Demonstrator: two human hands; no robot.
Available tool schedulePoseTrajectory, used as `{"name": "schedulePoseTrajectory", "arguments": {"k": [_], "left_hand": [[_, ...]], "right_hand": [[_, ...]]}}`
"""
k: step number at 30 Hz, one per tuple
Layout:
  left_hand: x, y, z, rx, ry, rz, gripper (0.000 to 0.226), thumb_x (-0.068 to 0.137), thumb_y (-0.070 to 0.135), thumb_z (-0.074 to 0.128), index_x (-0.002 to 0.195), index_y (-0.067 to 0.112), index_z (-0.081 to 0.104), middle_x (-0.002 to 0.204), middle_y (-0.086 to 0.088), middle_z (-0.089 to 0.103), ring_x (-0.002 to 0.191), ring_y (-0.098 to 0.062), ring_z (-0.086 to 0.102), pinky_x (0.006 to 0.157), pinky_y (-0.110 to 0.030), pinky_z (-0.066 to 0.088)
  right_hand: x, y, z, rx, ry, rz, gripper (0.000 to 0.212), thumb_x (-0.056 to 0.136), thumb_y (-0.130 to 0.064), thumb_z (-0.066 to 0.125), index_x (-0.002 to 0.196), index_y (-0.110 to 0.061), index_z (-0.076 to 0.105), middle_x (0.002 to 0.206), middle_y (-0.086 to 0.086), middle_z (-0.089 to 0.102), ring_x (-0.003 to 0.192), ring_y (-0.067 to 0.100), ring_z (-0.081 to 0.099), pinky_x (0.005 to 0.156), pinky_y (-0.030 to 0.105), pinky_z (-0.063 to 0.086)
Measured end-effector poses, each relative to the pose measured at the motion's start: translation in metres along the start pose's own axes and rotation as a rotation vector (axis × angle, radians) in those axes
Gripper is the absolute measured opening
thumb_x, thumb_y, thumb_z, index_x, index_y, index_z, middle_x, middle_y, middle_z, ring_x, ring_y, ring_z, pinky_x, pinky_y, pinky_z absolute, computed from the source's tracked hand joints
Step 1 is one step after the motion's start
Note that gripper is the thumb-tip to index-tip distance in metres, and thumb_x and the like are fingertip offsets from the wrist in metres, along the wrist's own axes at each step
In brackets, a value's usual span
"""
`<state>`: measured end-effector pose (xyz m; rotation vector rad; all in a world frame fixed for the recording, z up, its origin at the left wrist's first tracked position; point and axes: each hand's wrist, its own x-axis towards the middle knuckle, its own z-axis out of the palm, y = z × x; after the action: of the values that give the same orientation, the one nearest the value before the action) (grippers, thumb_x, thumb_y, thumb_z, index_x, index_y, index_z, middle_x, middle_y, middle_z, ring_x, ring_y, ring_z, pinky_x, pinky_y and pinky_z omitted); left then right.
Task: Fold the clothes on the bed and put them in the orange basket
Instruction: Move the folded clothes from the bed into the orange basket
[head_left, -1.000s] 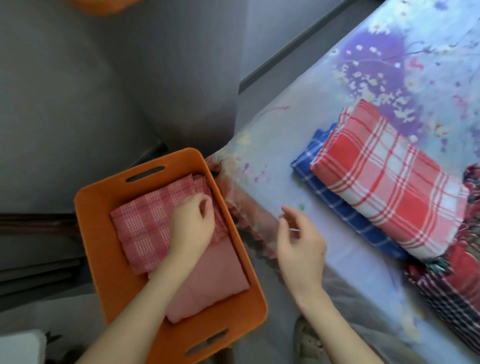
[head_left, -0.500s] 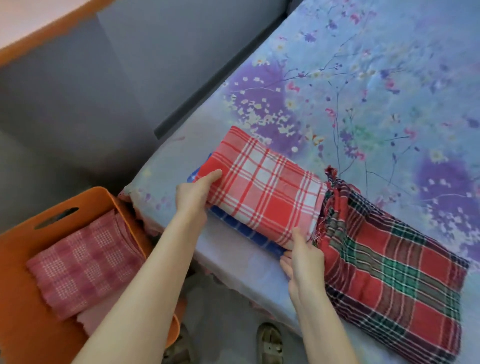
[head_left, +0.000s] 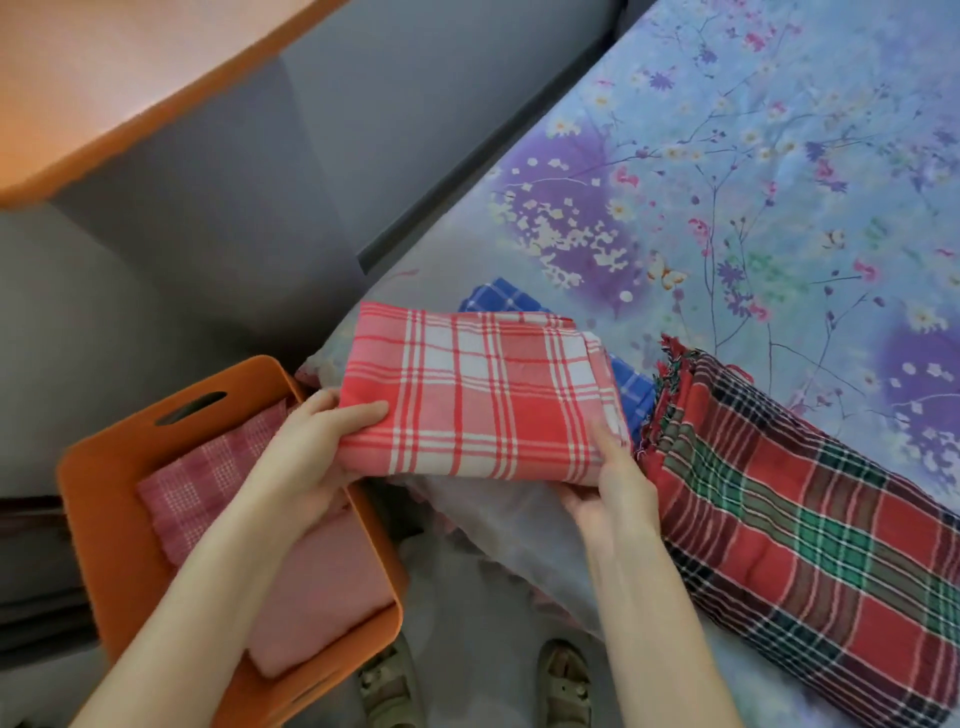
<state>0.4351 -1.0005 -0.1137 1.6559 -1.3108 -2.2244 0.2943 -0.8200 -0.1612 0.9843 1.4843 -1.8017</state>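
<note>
Carrying step, by the look of it: folded red cloth (head_left: 478, 400) held up at the edge of the bed (head_left: 727, 182), between bed and basket (head_left: 98, 519). Left hand (head_left: 317, 441) clamped on its left end, thumb on top, fingers beneath; right hand (head_left: 613, 483) pinching the near right corner, palm under. Next, presumably: swing left and down over the basket, keep the fold flat, lay it on the checked cloth (head_left: 202, 483) and pink cloth (head_left: 322, 587) lying inside, then release with both hands. Not much spare room in there, so worth squaring it to the walls. Waiting on the bed: blue cloth (head_left: 498, 299), mostly hidden behind the red one, and plaid cloth (head_left: 805, 519) just beside the right hand, fringe at its near end; both apparently folded. In the way: only the basket's bed-side wall, right under the left wrist; best to pass high, to avoid catching the fold on it. Down on the floor, sandalled feet (head_left: 384, 686); up left, an orange-edged board (head_left: 104, 78), well apart.
</note>
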Motion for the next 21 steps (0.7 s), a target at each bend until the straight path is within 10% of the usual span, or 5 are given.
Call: {"name": "schedulePoseTrajectory", "arguments": {"k": [6,16,21], "left_hand": [[-0.024,-0.026,-0.084,0.01,0.067,-0.025,0.041,0.082,0.01,0.064,0.119,0.025,0.053,0.104,-0.003,0.069,0.094,-0.024,0.068,0.074,-0.037,0.053],[-0.014,-0.169,-0.198,0.248,0.541,-0.223,0.036,0.087,-0.003,0.053,0.122,0.008,0.051,0.114,-0.011,0.06,0.105,-0.033,0.057,0.089,-0.04,0.043],[0.018,-0.246,-0.189,0.258,0.7,-0.341,0.018,0.092,0.007,0.048,0.076,0.015,0.053,0.094,-0.009,0.061,0.086,-0.029,0.056,0.079,-0.035,0.042]], "right_hand": [[-0.044,0.029,0.027,-0.286,-0.312,0.054,0.03,0.078,-0.006,0.071,0.107,-0.007,0.061,0.077,0.006,0.074,0.065,0.019,0.071,0.059,0.032,0.058],[-0.053,0.209,0.04,-0.809,-0.651,-0.131,0.026,0.081,-0.005,0.07,0.102,-0.02,0.066,0.095,-0.003,0.074,0.089,0.015,0.07,0.08,0.032,0.057],[-0.011,0.282,0.021,-1.146,-0.482,-0.302,0.004,0.082,-0.027,0.066,0.081,-0.031,0.067,0.084,-0.015,0.072,0.08,0.004,0.067,0.08,0.034,0.055]]}}
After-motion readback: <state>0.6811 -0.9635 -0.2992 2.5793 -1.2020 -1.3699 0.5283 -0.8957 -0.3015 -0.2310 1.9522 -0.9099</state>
